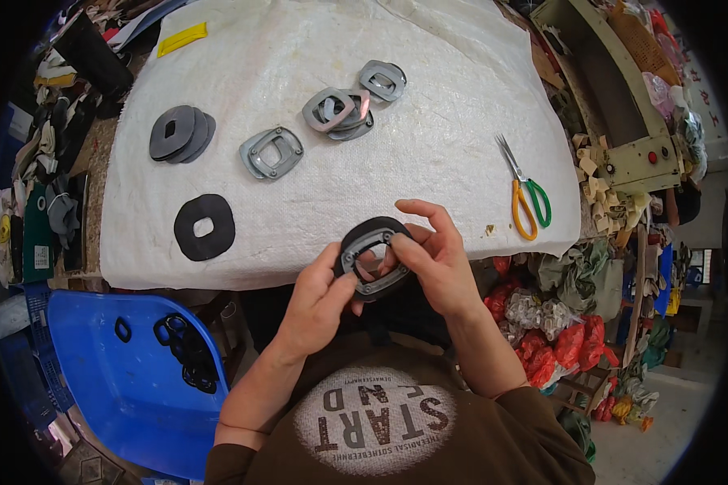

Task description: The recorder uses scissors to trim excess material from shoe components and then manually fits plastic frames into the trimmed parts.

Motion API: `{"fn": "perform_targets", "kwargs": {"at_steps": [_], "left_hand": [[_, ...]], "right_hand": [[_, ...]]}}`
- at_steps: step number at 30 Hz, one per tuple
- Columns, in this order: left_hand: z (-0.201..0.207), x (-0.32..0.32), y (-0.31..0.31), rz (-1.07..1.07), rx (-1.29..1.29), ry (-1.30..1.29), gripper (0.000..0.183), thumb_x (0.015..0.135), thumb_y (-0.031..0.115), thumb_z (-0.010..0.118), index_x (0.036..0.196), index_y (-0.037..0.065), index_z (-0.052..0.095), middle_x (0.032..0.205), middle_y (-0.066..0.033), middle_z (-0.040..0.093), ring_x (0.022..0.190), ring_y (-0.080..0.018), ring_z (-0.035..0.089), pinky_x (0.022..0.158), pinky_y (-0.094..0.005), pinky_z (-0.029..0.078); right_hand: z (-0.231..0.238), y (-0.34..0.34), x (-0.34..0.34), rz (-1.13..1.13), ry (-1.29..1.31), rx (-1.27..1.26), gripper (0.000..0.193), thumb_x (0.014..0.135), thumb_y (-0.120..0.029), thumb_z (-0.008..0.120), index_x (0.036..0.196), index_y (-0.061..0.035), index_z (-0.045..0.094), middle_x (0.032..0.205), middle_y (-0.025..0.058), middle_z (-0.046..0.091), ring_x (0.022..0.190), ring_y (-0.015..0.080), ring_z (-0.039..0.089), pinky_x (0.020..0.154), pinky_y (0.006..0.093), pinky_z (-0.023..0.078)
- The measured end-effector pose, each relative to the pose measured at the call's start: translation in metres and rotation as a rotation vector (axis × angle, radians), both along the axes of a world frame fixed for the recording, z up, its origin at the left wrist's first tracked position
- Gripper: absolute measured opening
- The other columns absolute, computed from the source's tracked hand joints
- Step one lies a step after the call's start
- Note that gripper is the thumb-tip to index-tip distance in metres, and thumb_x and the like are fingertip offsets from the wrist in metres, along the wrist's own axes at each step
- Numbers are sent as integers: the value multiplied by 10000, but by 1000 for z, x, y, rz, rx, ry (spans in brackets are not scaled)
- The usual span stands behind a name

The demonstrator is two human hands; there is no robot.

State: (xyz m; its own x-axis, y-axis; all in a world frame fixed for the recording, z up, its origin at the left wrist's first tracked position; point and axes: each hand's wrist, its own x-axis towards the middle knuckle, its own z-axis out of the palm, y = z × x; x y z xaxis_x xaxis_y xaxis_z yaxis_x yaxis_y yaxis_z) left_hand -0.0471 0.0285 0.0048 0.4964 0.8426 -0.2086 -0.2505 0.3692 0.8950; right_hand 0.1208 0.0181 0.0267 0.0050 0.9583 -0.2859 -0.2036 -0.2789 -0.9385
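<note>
Both my hands hold a rounded-square grey frame with a black pad behind it (378,257), just off the table's near edge. My left hand (315,303) grips its left side, thumb on the grey face. My right hand (437,263) pinches the upper right side with its thumb, the index finger raised away. A single black rounded pad (190,242) with a square hole lies flat to the left. Beyond it sits a small stack of grey pads (170,136). A grey frame (271,164) with small round studs lies near a heap of similar frames (325,109); another small pile (382,90) is farther right.
White woven sheeting (445,153) covers the table. Scissors (523,190) with orange and green handles lie at its right. A yellow strip (183,39) is far left. A blue tub (97,356) at lower left holds several black rings (188,343). Red and clear bags (554,331) crowd the lower right.
</note>
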Motion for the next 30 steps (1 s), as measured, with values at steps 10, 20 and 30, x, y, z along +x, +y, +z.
{"fn": "perform_targets", "kwargs": {"at_steps": [10,20,30], "left_hand": [[8,5,-3,118,-127,-209,196,926,121,345,1040,-4,442,824,-59,550,577,-87,512,507,-206,435],[9,24,-11,196,-96,-221,170,926,123,336,990,-8,423,788,-73,549,549,-87,502,476,-200,429],[10,20,-4,182,-107,-183,187,928,107,344,1044,-12,429,820,-71,528,537,-97,514,476,-214,456]], "right_hand": [[2,-19,-25,-171,559,77,429,892,-146,513,1248,-48,295,888,108,532,841,228,572,690,422,529],[1,-18,-20,-145,661,85,484,931,-185,442,1349,-103,215,743,36,388,663,152,447,527,353,503],[-8,-15,-4,-125,721,207,460,951,-327,350,1367,-155,258,1066,156,474,959,271,492,887,431,409]]}}
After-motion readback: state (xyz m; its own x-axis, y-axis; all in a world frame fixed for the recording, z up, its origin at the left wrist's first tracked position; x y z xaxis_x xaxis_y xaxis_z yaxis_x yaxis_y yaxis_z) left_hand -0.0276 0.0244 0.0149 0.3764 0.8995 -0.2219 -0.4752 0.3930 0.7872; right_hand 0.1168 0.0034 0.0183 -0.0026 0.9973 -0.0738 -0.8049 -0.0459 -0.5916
